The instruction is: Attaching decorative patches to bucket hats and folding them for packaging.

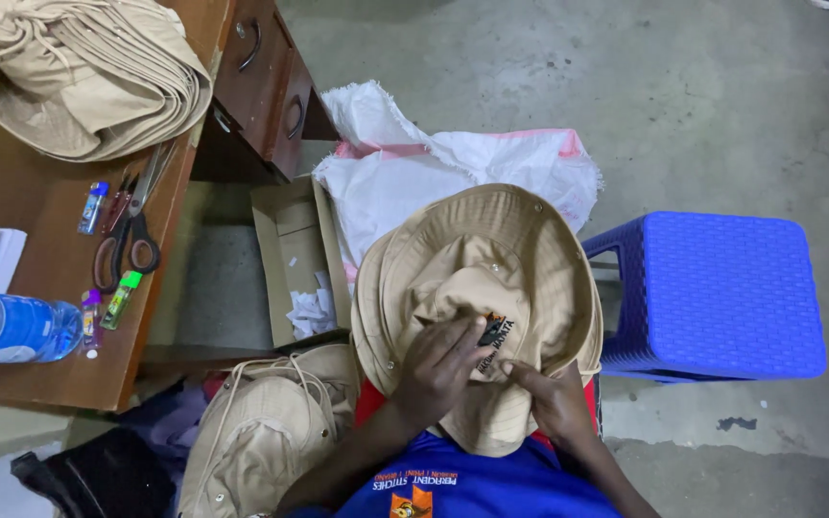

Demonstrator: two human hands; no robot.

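Note:
A tan brimmed sun hat point(491, 259) lies upside down on my lap, its crown pushed up in the middle. My left hand point(438, 369) rests on the crown with fingers pinched around a small black label point(493, 333). My right hand point(554, 398) grips the hat's near brim from below, thumb on the fabric beside the label.
A blue plastic stool point(722, 293) stands to the right. White sacking point(434, 168) and an open cardboard box point(295, 259) lie ahead. More tan hats point(261, 427) sit at my left knee. The wooden desk point(40, 206) holds stacked hats point(88, 72), scissors point(131, 235), lighters and a water bottle point(11, 328).

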